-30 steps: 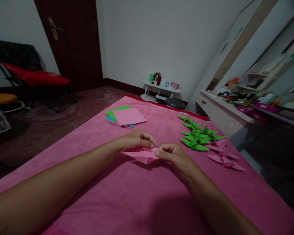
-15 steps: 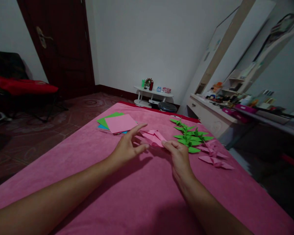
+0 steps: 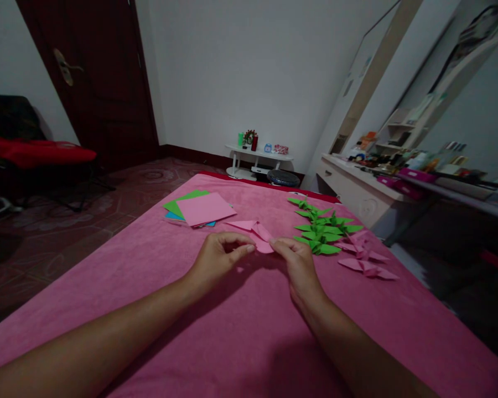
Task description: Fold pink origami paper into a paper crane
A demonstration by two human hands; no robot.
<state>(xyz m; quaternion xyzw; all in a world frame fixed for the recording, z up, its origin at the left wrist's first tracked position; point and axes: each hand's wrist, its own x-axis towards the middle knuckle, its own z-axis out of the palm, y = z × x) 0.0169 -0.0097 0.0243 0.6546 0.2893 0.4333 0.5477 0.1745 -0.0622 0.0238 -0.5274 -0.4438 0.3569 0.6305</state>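
Observation:
A partly folded piece of pink origami paper point(image 3: 259, 232) is held up between my two hands, just above the pink cloth point(image 3: 232, 331). My right hand point(image 3: 297, 264) pinches its right corner between thumb and fingers. On the other side, my left hand point(image 3: 216, 255) has its thumb and curled fingers closed at the lower left edge of the paper. A long flap points left above those fingers. To the right of my right hand lie several green paper cranes point(image 3: 321, 228), with pink paper cranes point(image 3: 369, 267) beside them.
A stack of square origami paper point(image 3: 206, 209), pink on top with green and blue below, lies at the far left of the cloth. Beyond the cloth stands a low white shelf point(image 3: 259, 152). A cluttered dressing table point(image 3: 365, 182) is on the right, a red-covered chair point(image 3: 37, 152) on the left.
My left hand has gone from spread fingers to a closed grip at the paper's lower edge. The paper has turned and its lower part bends. My right hand keeps its pinch.

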